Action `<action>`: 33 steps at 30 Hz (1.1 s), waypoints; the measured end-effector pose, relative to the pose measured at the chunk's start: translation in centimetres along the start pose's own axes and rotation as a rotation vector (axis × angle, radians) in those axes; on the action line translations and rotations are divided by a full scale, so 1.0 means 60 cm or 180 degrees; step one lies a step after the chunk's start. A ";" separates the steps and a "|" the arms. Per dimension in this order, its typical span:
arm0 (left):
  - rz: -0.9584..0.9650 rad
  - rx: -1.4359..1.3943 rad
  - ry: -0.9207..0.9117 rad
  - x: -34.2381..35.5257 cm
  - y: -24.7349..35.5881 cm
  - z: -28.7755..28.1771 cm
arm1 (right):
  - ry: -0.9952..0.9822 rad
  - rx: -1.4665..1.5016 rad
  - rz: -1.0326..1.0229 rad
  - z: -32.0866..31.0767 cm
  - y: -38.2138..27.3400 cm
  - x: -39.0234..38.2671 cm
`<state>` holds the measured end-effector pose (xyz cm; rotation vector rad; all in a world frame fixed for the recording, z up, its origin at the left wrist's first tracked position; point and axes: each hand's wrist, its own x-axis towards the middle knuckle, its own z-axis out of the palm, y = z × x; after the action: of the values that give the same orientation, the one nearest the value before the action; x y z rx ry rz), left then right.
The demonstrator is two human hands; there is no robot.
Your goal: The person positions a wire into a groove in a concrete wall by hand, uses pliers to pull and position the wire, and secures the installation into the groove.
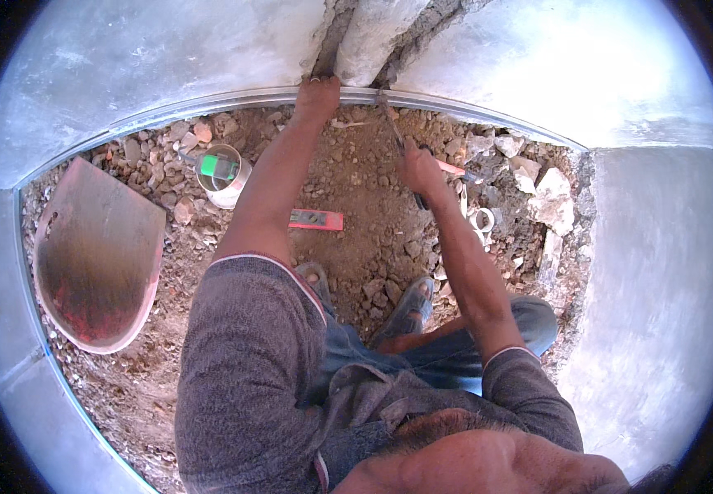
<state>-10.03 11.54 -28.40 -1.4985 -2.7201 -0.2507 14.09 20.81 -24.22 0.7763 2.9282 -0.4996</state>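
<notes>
At the wall's base, my left hand (pixel 318 96) presses its curled fingers to the lower end of the left groove (pixel 337 37). What they grip, if anything, is hidden. My right hand (pixel 422 171) is closed around a long, thin metal tool (pixel 392 119) with dark handle parts; its exact kind is unclear. The tool's far tip meets the wall's bottom edge, below the right groove (pixel 410 41). Just right of that hand, an orange-handled tool (pixel 453 169) lies on the rubble. A red spirit level (pixel 317 219) rests on the soil beside my left forearm.
A pale bucket (pixel 226 185) holding a green-and-black object (pixel 218 167) stands on the left. Beyond it lies a large worn, rounded basin-like pan (pixel 97 255). White rings (pixel 482 220) and a big pale stone (pixel 552 201) are at right. Grey walls (pixel 653 272) enclose the stony ground.
</notes>
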 end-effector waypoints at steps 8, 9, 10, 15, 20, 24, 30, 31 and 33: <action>0.0254 0.0069 0.0267 0.002 0.009 -0.003 | -0.1296 0.2219 0.0307 0.138 0.041 -0.067; 0.0231 0.0093 0.0275 0.000 0.008 0.000 | -0.1160 0.1989 0.0277 0.143 0.035 -0.068; 0.0207 0.0119 0.0282 -0.002 0.006 0.003 | -0.0578 0.1403 0.0035 0.144 0.034 -0.062; 0.0172 0.0184 0.0332 -0.017 -0.016 0.005 | 0.0734 0.1741 0.0379 0.093 0.027 0.058; 0.0459 0.0177 0.0384 0.021 0.036 0.002 | 0.0984 0.2992 0.0711 0.134 0.155 0.192; 0.0124 0.0588 0.0280 -0.054 -0.049 0.003 | 0.0272 -0.0512 -0.0589 0.083 -0.020 0.182; 0.0628 0.0405 0.0371 0.015 0.024 0.005 | 0.0713 0.3221 -0.0044 0.153 0.172 0.183; 0.0668 0.0487 0.0422 -0.001 0.007 0.013 | 0.0496 0.3068 0.0046 0.157 0.147 0.165; 0.0719 0.0603 0.0540 -0.024 -0.019 0.018 | 0.0102 0.2696 0.0157 0.128 0.092 0.125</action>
<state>-10.16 9.88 -29.74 -1.6289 -2.3471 -0.1043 10.18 26.32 -34.20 0.8967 2.6414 -1.7751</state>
